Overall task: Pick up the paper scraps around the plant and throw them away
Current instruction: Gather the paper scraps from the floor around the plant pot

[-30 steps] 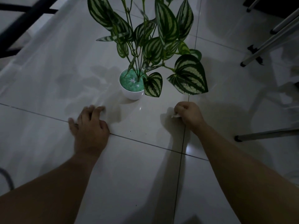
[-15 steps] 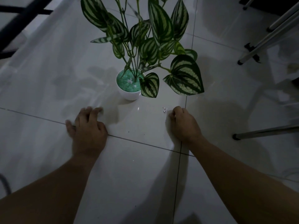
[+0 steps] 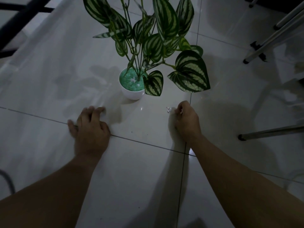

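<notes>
tiny white paper scraps (image 3: 168,110) lie on the glossy white tile (image 3: 139,162) just left of the right hand (image 3: 186,122), whose curled fingers pinch a pale scrap (image 3: 181,111); left hand (image 3: 90,129) rests loosely spread, near the striped-leaf plant (image 3: 153,45) in its white pot (image 3: 133,93)

One green plant (image 3: 164,38) with striped leaves, in one round white pot (image 3: 133,94). Two bare hands: left hand (image 3: 89,129), right hand (image 3: 186,122). One tiny cluster of white paper scraps (image 3: 168,110). At least three grey metal legs (image 3: 266,132).
</notes>
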